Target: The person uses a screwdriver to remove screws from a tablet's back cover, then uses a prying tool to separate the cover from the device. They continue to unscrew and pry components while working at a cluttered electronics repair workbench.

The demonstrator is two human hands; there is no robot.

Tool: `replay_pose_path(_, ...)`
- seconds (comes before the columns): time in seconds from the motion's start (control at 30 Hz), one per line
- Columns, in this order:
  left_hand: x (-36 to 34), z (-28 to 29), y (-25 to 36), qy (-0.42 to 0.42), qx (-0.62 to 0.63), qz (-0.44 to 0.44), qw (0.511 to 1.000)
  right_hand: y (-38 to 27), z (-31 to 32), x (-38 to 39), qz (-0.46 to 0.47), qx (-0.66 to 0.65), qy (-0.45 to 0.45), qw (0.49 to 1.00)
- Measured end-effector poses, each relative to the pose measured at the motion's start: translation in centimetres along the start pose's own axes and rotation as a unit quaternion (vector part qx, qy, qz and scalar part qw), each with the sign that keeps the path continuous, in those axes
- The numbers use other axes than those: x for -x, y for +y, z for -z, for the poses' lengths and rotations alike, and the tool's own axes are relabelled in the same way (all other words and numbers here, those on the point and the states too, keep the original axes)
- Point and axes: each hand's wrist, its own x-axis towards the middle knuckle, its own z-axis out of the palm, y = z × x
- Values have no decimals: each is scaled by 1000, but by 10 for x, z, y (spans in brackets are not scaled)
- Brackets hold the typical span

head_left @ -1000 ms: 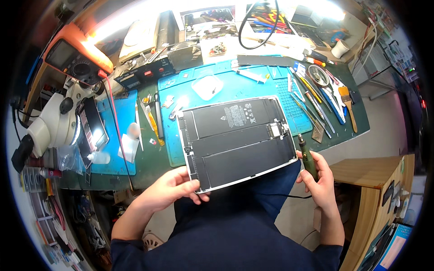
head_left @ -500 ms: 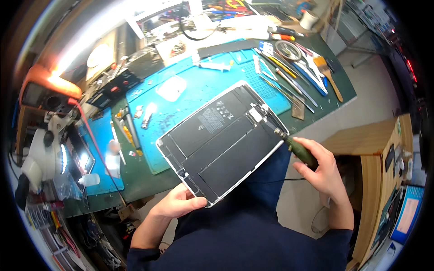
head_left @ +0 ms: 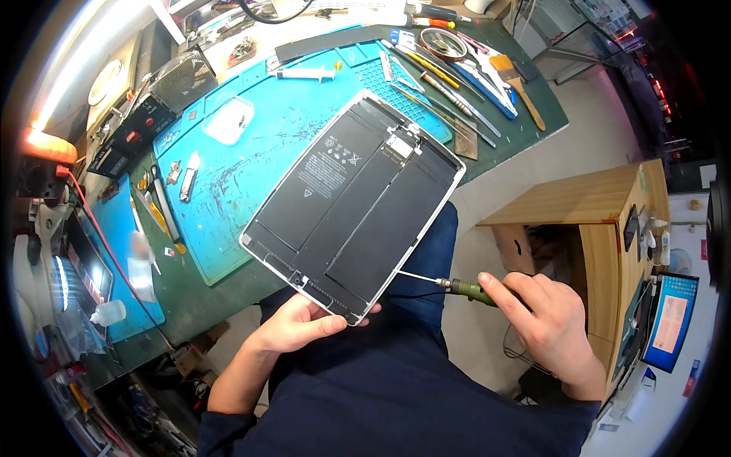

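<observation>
An opened tablet (head_left: 354,209), its black battery cells facing up in a pale metal frame, is tilted in front of me above the bench edge. My left hand (head_left: 308,324) grips its near corner, thumb on top and fingers beneath. My right hand (head_left: 541,316) is closed around a tool with a green handle (head_left: 470,291) and a thin, straight metal shaft (head_left: 419,277). The shaft's tip meets the tablet's right-hand edge in this view; whether it touches is unclear. A small silver-white part (head_left: 400,146) sits near the tablet's far end.
A blue work mat (head_left: 217,221) lies on the green bench, bearing a syringe (head_left: 304,73) and a clear lid-like piece (head_left: 228,120). Tweezers, a brush (head_left: 518,91) and a tape roll (head_left: 443,44) lie at the far right. A wooden cabinet (head_left: 563,198) stands to my right.
The green-handled tool has moved from the tablet's far right end toward me, to its near right edge. The tablet has shifted left in view as the view turned.
</observation>
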Motion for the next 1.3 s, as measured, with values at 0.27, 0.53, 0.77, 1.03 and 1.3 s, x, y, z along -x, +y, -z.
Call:
replay_pose_path(0.27, 2, 2, -5, 14, 13, 7, 1000, -6, -2, 1, -6, 44, 2, 999)
replay_pose_path(0.53, 2, 1, -3, 8, 17, 3, 1000, -6, -4, 5, -27, 60, 5, 998)
replay_pose_path(0.77, 2, -2, -1, 17, 31, 5, 999, -16, -6, 5, -7, 50, -9, 999)
replay_pose_path(1.03, 3, 0, -5, 20, 12, 2, 1000, -27, -1, 6, -2, 21, -29, 999)
replay_pose_path(1.3, 8, 4, -16, 50, 14, -19, 998, -28, -3, 9, 33, 11, -41, 999)
